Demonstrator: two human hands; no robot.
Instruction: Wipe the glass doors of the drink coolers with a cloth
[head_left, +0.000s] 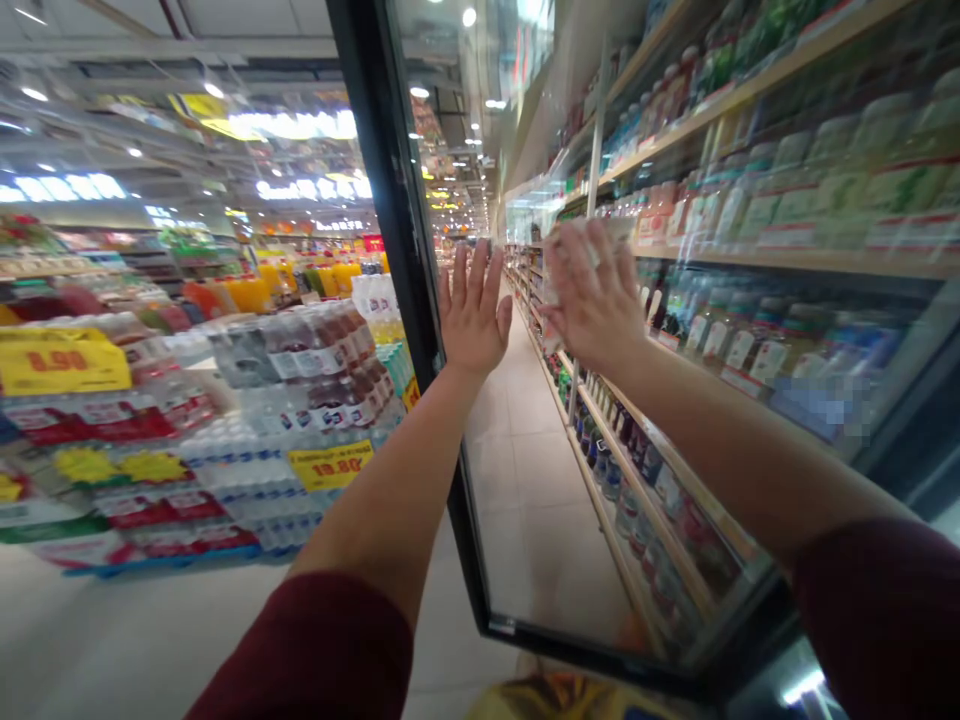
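Observation:
A glass cooler door (pixel 517 520) with a black frame stands swung out in front of me. My left hand (pixel 474 315) lies flat near the door's outer edge, its fingers spread and nothing in it. Higher and to the right, my right hand (pixel 596 290) presses a pale cloth (pixel 624 232) to the glass. The cloth shows at the fingertips and along the left side of that hand; most of it is covered by the palm. The right hand is a little blurred.
Shelves (pixel 787 262) of bottled drinks run along the right, partly seen through the glass. On the left, shrink-wrapped bottle packs (pixel 255 480) are stacked low beside yellow price signs (pixel 64 360). Pale floor tiles (pixel 420 640) lie below. Something yellow (pixel 570 695) shows at the bottom edge.

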